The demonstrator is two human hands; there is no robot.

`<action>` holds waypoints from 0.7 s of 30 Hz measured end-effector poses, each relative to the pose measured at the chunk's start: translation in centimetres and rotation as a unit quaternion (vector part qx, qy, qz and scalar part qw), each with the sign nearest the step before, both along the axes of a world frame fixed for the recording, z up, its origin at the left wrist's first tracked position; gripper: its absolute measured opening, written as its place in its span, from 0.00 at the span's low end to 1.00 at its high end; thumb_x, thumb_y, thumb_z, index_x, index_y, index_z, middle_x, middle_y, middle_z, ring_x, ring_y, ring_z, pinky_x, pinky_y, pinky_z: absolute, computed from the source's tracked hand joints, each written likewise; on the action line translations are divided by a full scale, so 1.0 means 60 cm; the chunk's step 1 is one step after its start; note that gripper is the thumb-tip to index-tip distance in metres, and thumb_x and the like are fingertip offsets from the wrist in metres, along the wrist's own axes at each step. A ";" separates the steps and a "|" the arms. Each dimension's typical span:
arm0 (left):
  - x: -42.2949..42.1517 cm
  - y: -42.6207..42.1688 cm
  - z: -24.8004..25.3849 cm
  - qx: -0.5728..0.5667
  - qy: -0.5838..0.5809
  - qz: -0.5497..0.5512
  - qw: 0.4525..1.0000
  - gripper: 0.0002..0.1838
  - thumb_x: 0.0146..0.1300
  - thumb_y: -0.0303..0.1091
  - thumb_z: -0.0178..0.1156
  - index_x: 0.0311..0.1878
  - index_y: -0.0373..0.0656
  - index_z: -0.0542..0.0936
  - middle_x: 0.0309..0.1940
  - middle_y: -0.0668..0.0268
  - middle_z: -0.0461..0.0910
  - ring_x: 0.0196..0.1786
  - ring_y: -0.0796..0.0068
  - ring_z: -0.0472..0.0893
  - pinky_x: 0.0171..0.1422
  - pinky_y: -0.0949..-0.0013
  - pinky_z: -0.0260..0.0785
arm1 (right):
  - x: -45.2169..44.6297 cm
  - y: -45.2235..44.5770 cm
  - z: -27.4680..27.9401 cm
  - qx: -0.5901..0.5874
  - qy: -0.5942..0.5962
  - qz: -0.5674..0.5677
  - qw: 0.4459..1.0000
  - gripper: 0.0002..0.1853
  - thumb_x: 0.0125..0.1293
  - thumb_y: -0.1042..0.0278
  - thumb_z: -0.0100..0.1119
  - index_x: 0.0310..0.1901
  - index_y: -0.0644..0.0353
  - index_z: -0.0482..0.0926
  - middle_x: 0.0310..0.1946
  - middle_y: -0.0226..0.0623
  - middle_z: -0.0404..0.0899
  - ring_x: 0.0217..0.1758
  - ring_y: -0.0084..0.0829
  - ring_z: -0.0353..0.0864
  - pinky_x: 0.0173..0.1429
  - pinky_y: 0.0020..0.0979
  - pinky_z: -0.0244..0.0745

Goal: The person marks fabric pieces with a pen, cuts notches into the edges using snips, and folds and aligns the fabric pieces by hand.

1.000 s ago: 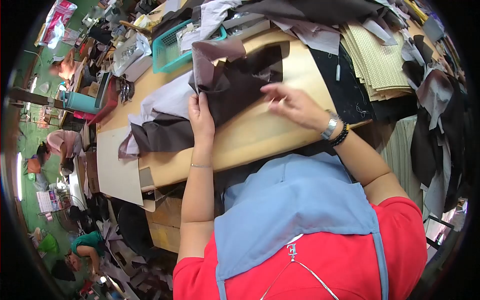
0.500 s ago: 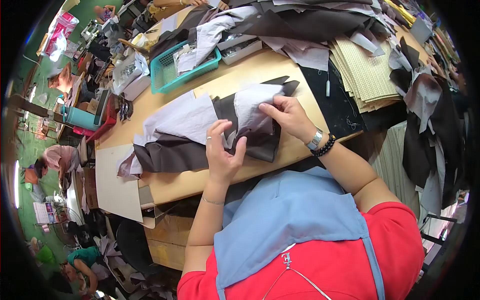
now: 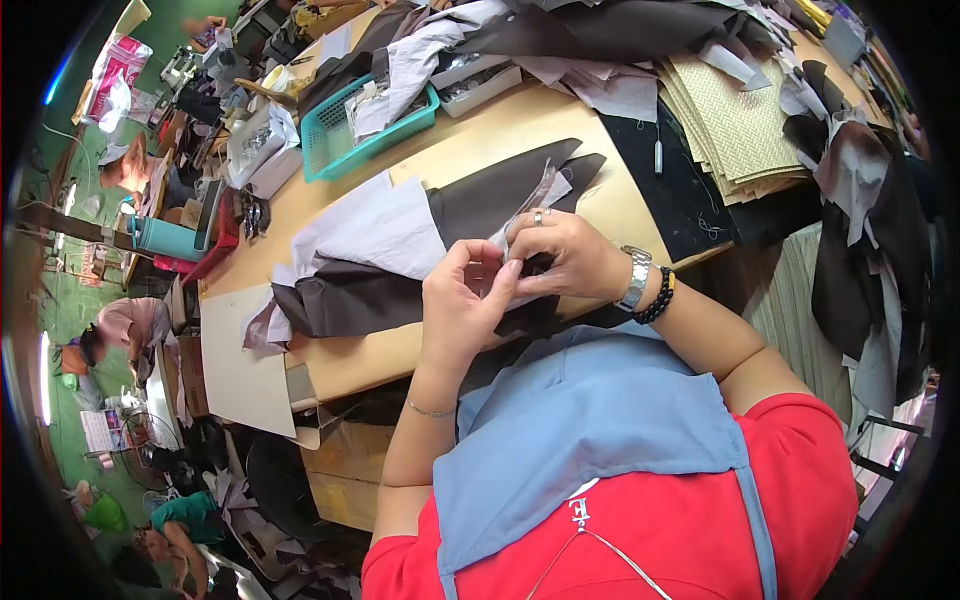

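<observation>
Both hands meet over the near side of the table around a fabric piece (image 3: 540, 190), pale lilac and dark brown, bunched on edge. My right hand (image 3: 570, 258) is closed on it, with the lower part hidden behind the fingers. Thumb and forefinger of my left hand (image 3: 462, 295) pinch at the left edge of that piece, touching the right fingertips. Beneath and to the left lie a pale lilac fabric panel (image 3: 370, 225) and dark brown fabric (image 3: 370, 300), with another dark brown panel (image 3: 490, 190) behind the hands.
A turquoise basket (image 3: 370, 155) and a white box (image 3: 480, 90) stand at the table's back. Dark fabric (image 3: 620, 40) is heaped behind them. Woven cream sheets (image 3: 725, 130) are stacked at right. Fabric hangs at far right. People work at left.
My right hand has drawn the fabric piece toward me and folded it upright. My left hand has moved right and closed from spread fingers into a pinch beside the right hand.
</observation>
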State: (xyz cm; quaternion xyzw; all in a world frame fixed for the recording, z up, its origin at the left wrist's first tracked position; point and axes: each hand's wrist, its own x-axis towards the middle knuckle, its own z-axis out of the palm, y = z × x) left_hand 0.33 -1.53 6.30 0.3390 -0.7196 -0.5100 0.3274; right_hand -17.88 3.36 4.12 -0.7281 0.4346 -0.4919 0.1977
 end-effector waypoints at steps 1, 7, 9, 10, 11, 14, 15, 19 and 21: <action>0.004 -0.003 -0.005 0.034 0.010 -0.005 0.999 0.09 0.63 0.30 0.68 0.40 0.37 0.79 0.33 0.68 0.82 0.33 0.84 0.80 0.40 0.77 0.74 | -0.002 0.004 0.000 0.036 -0.039 0.022 0.998 0.12 0.56 0.64 0.73 0.34 0.57 0.79 0.34 0.35 0.81 0.39 0.34 0.82 0.48 0.34 0.76; 0.010 -0.005 -0.024 0.103 0.058 -0.019 0.993 0.06 0.68 0.28 0.64 0.39 0.40 0.76 0.34 0.74 0.79 0.37 0.89 0.76 0.42 0.81 0.70 | 0.013 0.005 -0.029 0.247 -0.413 0.069 0.874 0.10 0.72 0.62 0.61 0.46 0.59 0.76 0.42 0.29 0.80 0.45 0.20 0.79 0.52 0.24 0.76; 0.009 -0.004 -0.029 0.097 0.048 -0.035 0.994 0.06 0.69 0.28 0.63 0.38 0.41 0.75 0.35 0.74 0.79 0.38 0.89 0.76 0.43 0.81 0.70 | 0.018 0.004 -0.021 0.300 -0.513 0.055 0.802 0.11 0.72 0.63 0.62 0.48 0.61 0.76 0.39 0.30 0.81 0.42 0.18 0.82 0.52 0.23 0.79; 0.006 -0.001 -0.027 0.094 0.036 -0.042 0.994 0.06 0.69 0.28 0.63 0.38 0.41 0.74 0.35 0.74 0.79 0.38 0.89 0.76 0.44 0.81 0.70 | 0.013 0.002 -0.027 0.328 -0.513 0.055 0.791 0.12 0.71 0.63 0.62 0.48 0.60 0.76 0.39 0.30 0.81 0.41 0.17 0.82 0.51 0.22 0.79; 0.002 0.001 -0.027 0.091 0.026 -0.048 0.994 0.06 0.69 0.28 0.62 0.38 0.41 0.74 0.35 0.74 0.79 0.38 0.89 0.76 0.44 0.81 0.70 | 0.007 -0.002 -0.039 0.356 -0.511 0.056 0.780 0.12 0.71 0.62 0.63 0.48 0.60 0.76 0.39 0.29 0.81 0.39 0.16 0.82 0.49 0.22 0.80; 0.001 -0.001 -0.045 0.103 0.039 -0.059 0.992 0.06 0.70 0.28 0.61 0.39 0.40 0.73 0.34 0.74 0.79 0.38 0.89 0.76 0.45 0.81 0.69 | 0.008 -0.003 -0.039 0.405 -0.506 0.051 0.760 0.12 0.70 0.60 0.65 0.45 0.58 0.78 0.35 0.26 0.80 0.35 0.13 0.79 0.40 0.17 0.78; -0.002 -0.002 -0.054 0.068 0.038 -0.050 0.996 0.09 0.71 0.32 0.60 0.36 0.38 0.74 0.29 0.72 0.79 0.32 0.89 0.75 0.37 0.80 0.70 | 0.008 -0.003 -0.036 0.410 -0.498 0.049 0.763 0.11 0.70 0.60 0.64 0.44 0.58 0.78 0.34 0.24 0.79 0.34 0.13 0.78 0.39 0.17 0.78; -0.006 -0.003 -0.053 0.121 0.085 -0.053 0.988 0.10 0.74 0.32 0.57 0.37 0.38 0.72 0.29 0.70 0.79 0.33 0.87 0.76 0.37 0.79 0.71 | 0.015 -0.001 -0.032 0.405 -0.463 0.026 0.788 0.09 0.70 0.62 0.64 0.42 0.58 0.80 0.31 0.22 0.79 0.31 0.12 0.77 0.37 0.16 0.76; -0.006 -0.007 -0.054 0.117 0.093 -0.047 0.988 0.10 0.74 0.33 0.57 0.36 0.39 0.72 0.28 0.72 0.78 0.32 0.88 0.76 0.36 0.79 0.70 | 0.015 -0.002 -0.035 0.389 -0.436 0.033 0.811 0.10 0.70 0.62 0.64 0.43 0.59 0.81 0.32 0.24 0.80 0.32 0.13 0.77 0.37 0.17 0.76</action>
